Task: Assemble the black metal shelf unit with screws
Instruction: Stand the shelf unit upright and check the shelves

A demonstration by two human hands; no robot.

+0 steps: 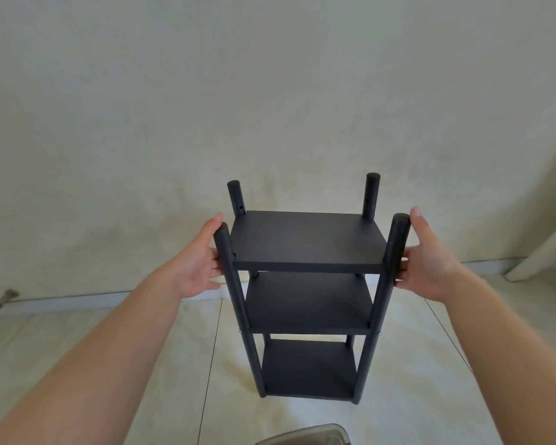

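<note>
A black metal shelf unit [307, 239] stands upright on the tiled floor, with three flat shelves between four round posts. My left hand [198, 264] is at its left side, fingers round the near left post [228, 261] at the top shelf. My right hand [430, 258] is at the right side, fingers curled behind the near right post [394, 248] at the same height, thumb pointing up. Small screw heads [379, 333] show at the middle shelf on both near posts. The fingertips of both hands are hidden behind the posts.
A pale wall [270, 91] rises just behind the shelf. The rim of a grey container [312, 435] shows at the bottom edge. A white leg of some furniture [540, 255] leans at the far right. A small metal doorstop [5, 298] sits at the left skirting.
</note>
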